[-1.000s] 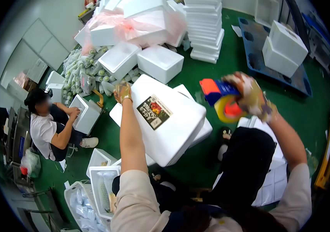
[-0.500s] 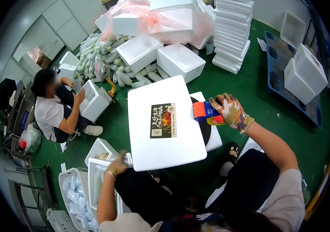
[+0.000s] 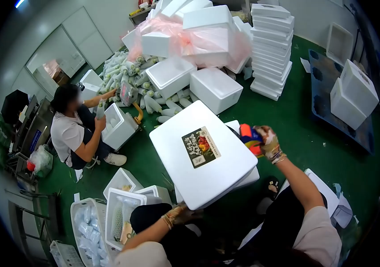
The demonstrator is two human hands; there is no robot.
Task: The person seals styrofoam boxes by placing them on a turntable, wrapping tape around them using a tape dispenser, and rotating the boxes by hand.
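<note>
A white foam box [image 3: 172, 133] with a lid stands in front of me, turned at an angle on a support. A dark printed label [image 3: 201, 147] with a picture of vegetables lies on its lid. My right hand [image 3: 269, 141], in a patterned glove, grips a red and blue tape dispenser [image 3: 250, 139] beside the box's right edge. At the box's near lower corner is my left hand [image 3: 178, 214], also gloved; its fingers are blurred and partly hidden there.
Left of me stand open foam boxes [image 3: 108, 218] and a white basket [image 3: 75, 222] of bagged packs. A co-worker [image 3: 72, 129] sits beyond, holding a wrapped vegetable over an open box. Behind are piled wrapped vegetables [image 3: 154, 104], stacked lids [image 3: 270, 58] and a blue pallet [image 3: 319, 107].
The box has turned, its label now slanting. My left hand has moved right to the box's near corner. My right hand still holds the tape dispenser, now further right in view.
</note>
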